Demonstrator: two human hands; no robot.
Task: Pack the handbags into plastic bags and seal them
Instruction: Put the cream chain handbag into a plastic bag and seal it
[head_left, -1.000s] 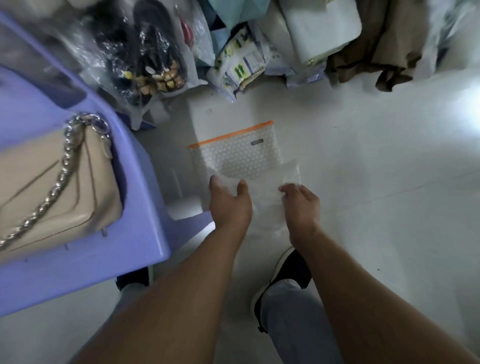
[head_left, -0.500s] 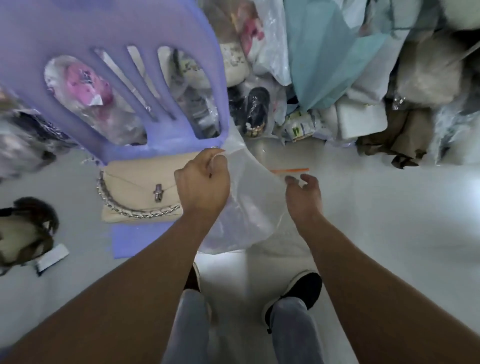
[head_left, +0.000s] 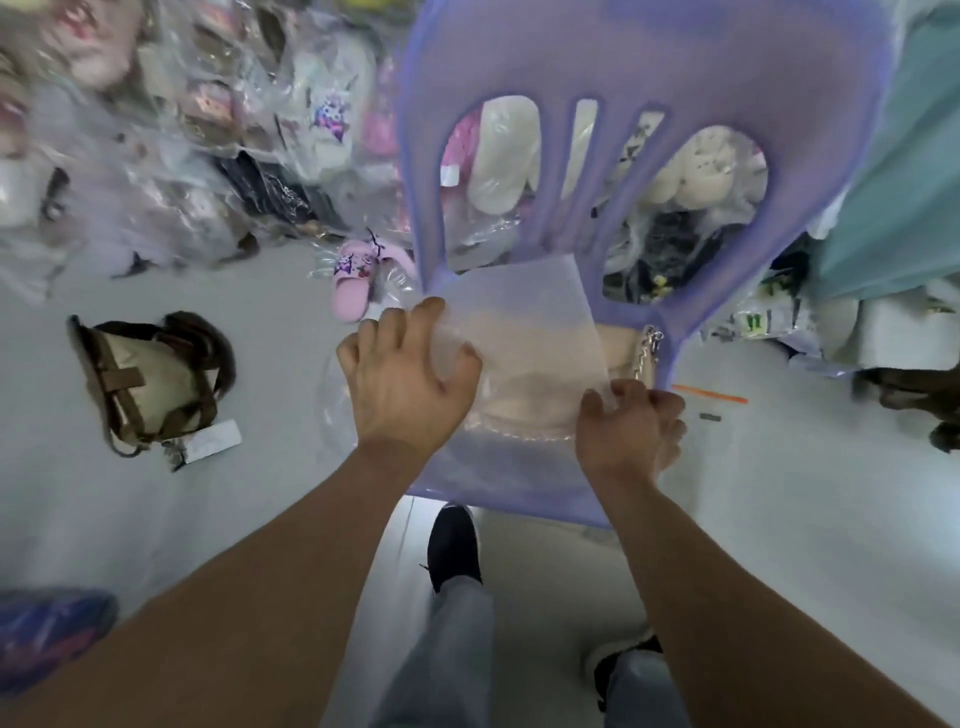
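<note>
The fingers (head_left: 390, 332) of my left hand (head_left: 410, 384) are curled round the left edge of the plastic bag (head_left: 524, 312), with the thumb lying against the film, so that hand has a firm hold. My right hand (head_left: 626, 434) pinches the bag's near right corner, fingers (head_left: 631, 397) bunched tightly on the thin plastic. Between the two hands the bag is spread out, cloudy and see-through, its far corner tipped up against the back of the purple chair (head_left: 623, 62).

The handbag (head_left: 623, 358) lies on the chair seat, right under the spread plastic. It is beige; most of it I see only as a pale shape through the film, and just its right end pokes out past the bag's edge, with a silver chain (head_left: 645, 358) hanging there. I cannot tell whether the plastic touches the handbag or is held just above it.

On the floor well to my left sits a second bag (head_left: 150, 384), tan with brown straps and a white tag beside it. A pink slipper (head_left: 353, 291) lies just left of the chair. An orange strip (head_left: 709, 394) lies on the floor to the right of the chair. Wrapped goods are heaped behind the chair, too blurred to name. My dark shoe (head_left: 454, 545) stands under the seat's front edge.
</note>
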